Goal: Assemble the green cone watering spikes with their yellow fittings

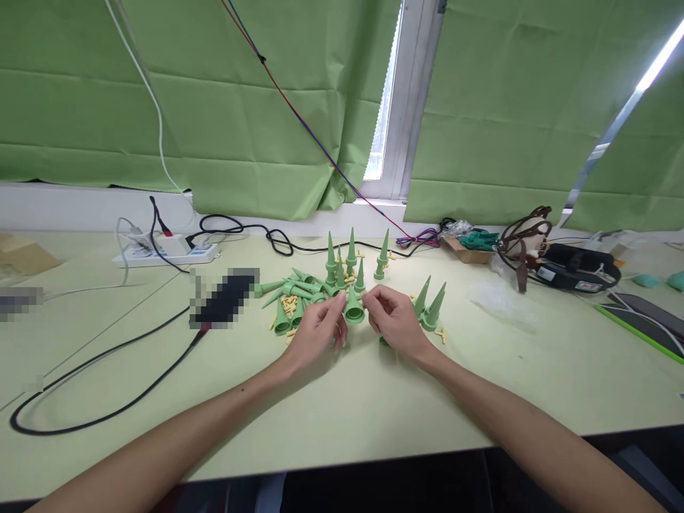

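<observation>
A green plastic watering spike (355, 311) is up in front of me, its hollow round end facing me. My left hand (319, 324) is closed, with thumb and fingertips pinching the spike's left side. At its right side, my right hand (394, 319) is closed in a pinch; whatever lies between those fingertips is too small to make out. More green spikes (293, 288) lie in a heap to the left of my hands. Several others (351, 249) stand upright behind them, and a few spikes (434, 308) stand to the right. Small yellow valve pieces (289, 305) are scattered among the heap.
A black phone-like device (227, 299), partly pixelated, lies left with a black cable (101, 349) looping across the table. A white power strip (165, 253) sits at the back left. Back right are a cardboard box (470, 251), a black strapped device (580, 268) and clear plastic (502, 303).
</observation>
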A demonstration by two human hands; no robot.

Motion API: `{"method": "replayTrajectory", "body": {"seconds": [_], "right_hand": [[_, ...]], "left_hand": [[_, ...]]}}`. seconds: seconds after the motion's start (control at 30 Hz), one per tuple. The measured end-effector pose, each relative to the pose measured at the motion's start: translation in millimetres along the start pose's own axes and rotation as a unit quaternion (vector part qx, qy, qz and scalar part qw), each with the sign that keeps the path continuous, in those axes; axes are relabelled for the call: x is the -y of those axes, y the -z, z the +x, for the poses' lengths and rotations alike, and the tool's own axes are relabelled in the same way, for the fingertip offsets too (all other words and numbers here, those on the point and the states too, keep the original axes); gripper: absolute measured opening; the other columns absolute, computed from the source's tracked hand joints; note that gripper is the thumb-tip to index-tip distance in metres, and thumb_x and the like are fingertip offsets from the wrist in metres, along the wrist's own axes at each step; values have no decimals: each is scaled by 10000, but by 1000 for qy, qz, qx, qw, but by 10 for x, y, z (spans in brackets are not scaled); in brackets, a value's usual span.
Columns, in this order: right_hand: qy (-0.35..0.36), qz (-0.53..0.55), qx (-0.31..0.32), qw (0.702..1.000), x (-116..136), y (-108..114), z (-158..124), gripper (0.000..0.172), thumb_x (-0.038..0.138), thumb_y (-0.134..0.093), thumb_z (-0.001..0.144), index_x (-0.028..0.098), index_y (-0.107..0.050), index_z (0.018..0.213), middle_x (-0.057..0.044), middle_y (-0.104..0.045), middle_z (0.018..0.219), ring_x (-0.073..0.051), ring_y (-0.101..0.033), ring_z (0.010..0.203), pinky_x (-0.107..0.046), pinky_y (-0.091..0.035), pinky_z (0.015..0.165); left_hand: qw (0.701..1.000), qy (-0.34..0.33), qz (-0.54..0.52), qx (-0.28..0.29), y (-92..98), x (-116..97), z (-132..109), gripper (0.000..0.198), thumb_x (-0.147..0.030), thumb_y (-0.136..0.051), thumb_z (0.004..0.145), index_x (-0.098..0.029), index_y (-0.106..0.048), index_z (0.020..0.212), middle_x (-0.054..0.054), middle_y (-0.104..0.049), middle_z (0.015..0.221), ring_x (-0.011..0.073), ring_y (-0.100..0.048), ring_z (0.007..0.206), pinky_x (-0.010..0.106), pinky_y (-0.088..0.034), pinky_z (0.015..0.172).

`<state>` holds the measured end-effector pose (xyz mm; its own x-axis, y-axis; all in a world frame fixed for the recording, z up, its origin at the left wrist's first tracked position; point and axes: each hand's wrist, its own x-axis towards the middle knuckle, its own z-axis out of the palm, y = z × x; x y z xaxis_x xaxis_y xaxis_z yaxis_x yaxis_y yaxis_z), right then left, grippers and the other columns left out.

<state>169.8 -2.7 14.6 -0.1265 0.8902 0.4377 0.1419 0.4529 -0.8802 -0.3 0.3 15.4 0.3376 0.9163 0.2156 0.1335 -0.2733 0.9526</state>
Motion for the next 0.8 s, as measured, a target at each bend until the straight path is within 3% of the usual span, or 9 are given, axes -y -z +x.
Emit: {"method": "replayTrajectory", "body": {"seconds": [0.33, 0.6, 0.8], "right_hand": [[1, -48, 13, 999, 0, 13, -7, 379, 511, -483, 950, 201, -521, 736, 57, -419, 511, -102, -374, 477, -252, -303, 496], [28, -99, -13, 995, -3, 3, 5, 404, 460, -496, 946, 190, -467, 647, 47, -390, 553, -98, -340, 525, -250, -282, 523], [47, -139, -18, 989, -14, -13, 12, 403, 422, -491, 947, 186, -457, 622, 53, -349, 542, -95, -308, 522, -251, -260, 528]], "left_hand": [[1000, -26, -5, 8, 15, -45, -29, 299, -462, -570, 908, -187, -536, 797, -58, -498, 484, 106, -501, 436, 233, -422, 491], [999, -36, 17, -9, 8, -25, -27, 263, -422, -647, 860, -198, -533, 937, -58, -494, 527, 107, -487, 472, 210, -416, 449], [997, -74, 23, -15, -4, 9, -35, 248, -382, -632, 875, -202, -575, 1035, -11, -589, 734, 100, -543, 525, 205, -440, 444]]}}
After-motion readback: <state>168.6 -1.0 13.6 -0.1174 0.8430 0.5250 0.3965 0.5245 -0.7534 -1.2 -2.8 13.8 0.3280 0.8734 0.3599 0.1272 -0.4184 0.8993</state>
